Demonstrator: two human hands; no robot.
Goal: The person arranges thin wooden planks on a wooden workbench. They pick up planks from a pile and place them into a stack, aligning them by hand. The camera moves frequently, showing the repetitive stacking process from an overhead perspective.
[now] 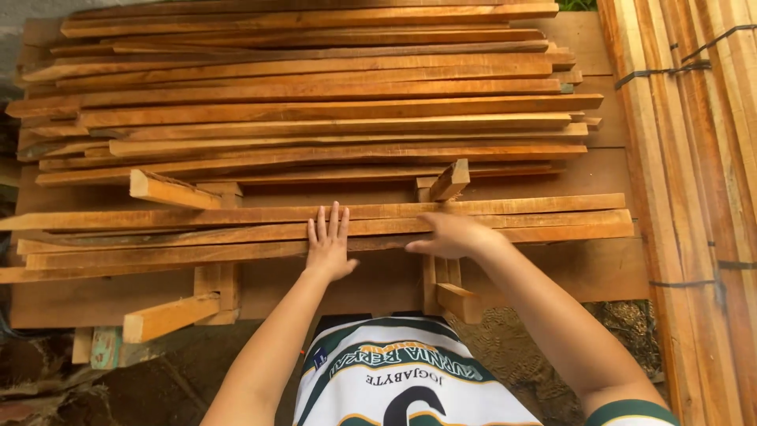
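Note:
Several long thin wooden slats (544, 219) lie side by side across a wooden jig with short upright blocks (450, 180). My left hand (329, 244) lies flat, fingers spread, on top of the near slats at the middle. To its right, my right hand (449, 235) curls over the same slats just beside the right-hand upright block, fingers bent down on the wood. Neither hand lifts anything.
A big loose pile of similar slats (315, 102) fills the board behind. Bundles of strapped slats (686, 158) lean along the right side. More jig blocks (169, 315) stick out at the near left, with dirt ground below.

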